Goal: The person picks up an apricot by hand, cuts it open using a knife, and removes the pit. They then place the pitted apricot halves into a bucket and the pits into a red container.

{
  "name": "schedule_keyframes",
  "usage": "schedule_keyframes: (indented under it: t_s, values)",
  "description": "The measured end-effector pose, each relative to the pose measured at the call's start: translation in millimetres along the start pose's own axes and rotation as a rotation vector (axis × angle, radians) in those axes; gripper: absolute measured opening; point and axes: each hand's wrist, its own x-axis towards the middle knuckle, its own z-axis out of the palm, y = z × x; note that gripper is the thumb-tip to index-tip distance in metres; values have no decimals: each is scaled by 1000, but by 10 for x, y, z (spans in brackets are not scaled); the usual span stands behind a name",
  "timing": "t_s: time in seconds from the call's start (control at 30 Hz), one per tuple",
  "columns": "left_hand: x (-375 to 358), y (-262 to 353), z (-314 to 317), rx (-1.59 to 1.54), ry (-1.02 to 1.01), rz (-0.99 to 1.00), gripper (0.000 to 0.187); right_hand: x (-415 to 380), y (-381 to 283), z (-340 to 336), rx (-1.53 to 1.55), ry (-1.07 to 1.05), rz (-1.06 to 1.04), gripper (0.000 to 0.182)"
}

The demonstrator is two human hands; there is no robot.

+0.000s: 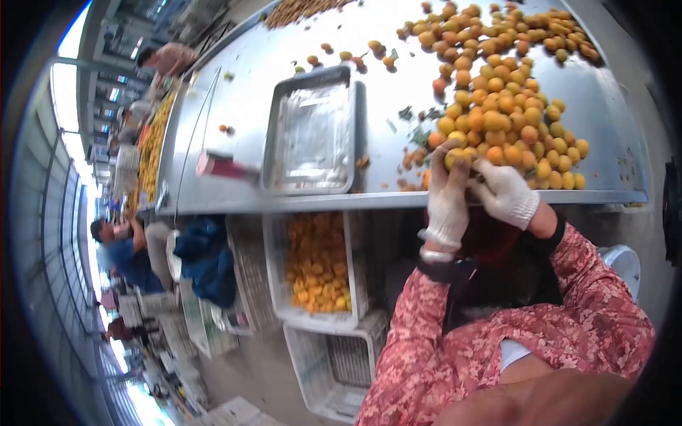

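Both my hands wear white gloves and meet at the near edge of a pile of orange-yellow fruit [497, 121] on the metal table [241, 142]. My left hand [449, 192] has its fingers closed around a yellowish fruit [459, 155]. Close against it on the right, my right hand [503, 192] is closed, its fingertips at the same fruit; whether they pinch anything else is hidden. Dark green leaves [419, 135] and small orange pieces lie just left of my hands.
An empty metal tray [312, 128] lies left of the pile, beside a blurred red object [220, 167]. Below the table edge stand a crate [359, 277] of orange fruit pieces and another crate [302, 369]. People sit at the far left. A white bucket [621, 266] is at right.
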Motion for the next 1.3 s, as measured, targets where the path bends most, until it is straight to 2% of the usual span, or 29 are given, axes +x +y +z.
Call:
schedule_keyframes:
  t_s: [0.1,0.2,0.23,0.3,0.33,0.4,0.43,0.5,0.53,0.6,0.63,0.7,0.8,0.9,0.97,1.03,1.07,1.13,1.3]
  values:
    - [47,-42,7,159,47,110,25,14,2,62,7,-41,0,30]
    - [25,-11,18,75,53,82,25,20,-61,25,333,-47,77,24]
    - [14,-2,20,-3,4,38,26,13,-118,-12,332,-54,74,24]
    - [-1,2,24,-81,-48,-7,27,8,-242,-95,479,-181,362,24]
    - [-12,-1,28,-97,-52,-19,28,2,-254,-119,479,-180,363,24]
    - [-15,2,44,-113,-60,-33,29,-8,-256,-160,538,-267,530,25]
    - [-16,9,50,-110,-80,-29,30,-25,-165,-110,537,-265,531,25]
    - [-24,2,52,-108,-100,-27,30,-78,82,51,381,-12,1,25]
    - [-15,-3,44,-57,-113,4,31,-81,52,21,380,-14,0,25]
    - [-14,2,13,-2,-112,38,32,-87,-65,-52,85,75,-64,33]
    - [-11,16,11,31,-143,67,33,-83,-92,-53,90,70,-62,33]
    - [-41,24,13,59,-193,76,33,-91,-117,-92,-92,157,-73,45]
    - [-18,48,51,192,-116,112,36,-85,-84,-52,-272,287,-185,61]
    - [-43,53,114,163,-102,-25,37,-102,-47,-124,-377,235,-138,81]
    - [-9,-21,113,221,-104,34,37,-144,-54,-178,-297,139,-50,72]
    - [-16,-16,95,186,-83,-42,39,-147,-53,-220,-109,56,15,65]
    - [-17,-31,91,201,-78,-31,39,-148,-45,-236,-109,70,18,65]
    - [0,-61,86,223,-66,-15,39,-131,-34,-248,38,-32,109,61]
    - [13,-89,103,277,-80,5,37,-109,42,-314,227,-97,117,61]
